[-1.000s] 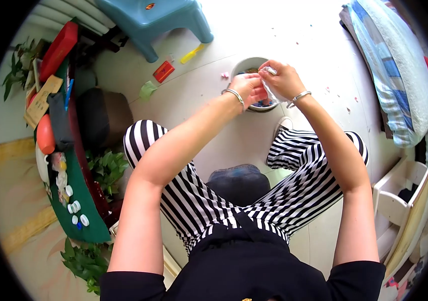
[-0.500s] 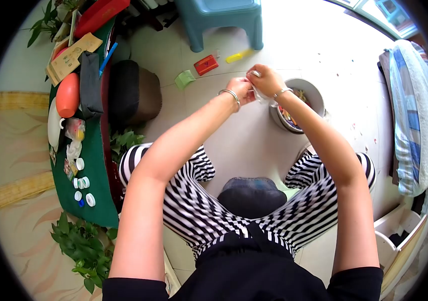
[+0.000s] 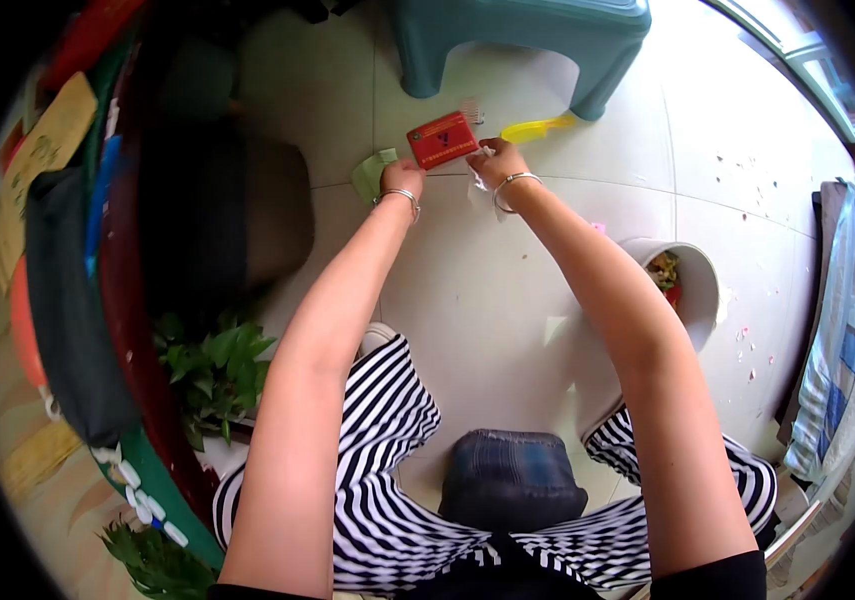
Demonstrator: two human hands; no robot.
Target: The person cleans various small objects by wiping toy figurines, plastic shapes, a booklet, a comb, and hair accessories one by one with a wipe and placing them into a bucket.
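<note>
My left hand [image 3: 402, 180] is low over the floor with its fingers curled, between a light green packet [image 3: 367, 178] and the lower left corner of a red box [image 3: 442, 140]. Its fingertips are at that corner; what they hold, if anything, I cannot make out. My right hand [image 3: 499, 165] pinches a crumpled white tissue [image 3: 477, 180] beside the box's right edge. The box lies flat, with yellow print and a dark picture on top. Just beyond it are a small clear piece with tines [image 3: 472, 112] and a long yellow plastic piece [image 3: 537, 129].
A blue-green stool [image 3: 527, 25] stands ahead. To the right is a pale bin [image 3: 702, 280] with scraps inside, and bits litter the floor around it. A green-topped table with a dark case [image 3: 77, 300] is at left, near a leafy plant [image 3: 212, 360]. A dark cushioned seat [image 3: 507, 480] is between my legs.
Both hands have moved forward, down and apart, from beside the bin to the red box. The white tissue went along in my right hand. The view has leaned forward.
</note>
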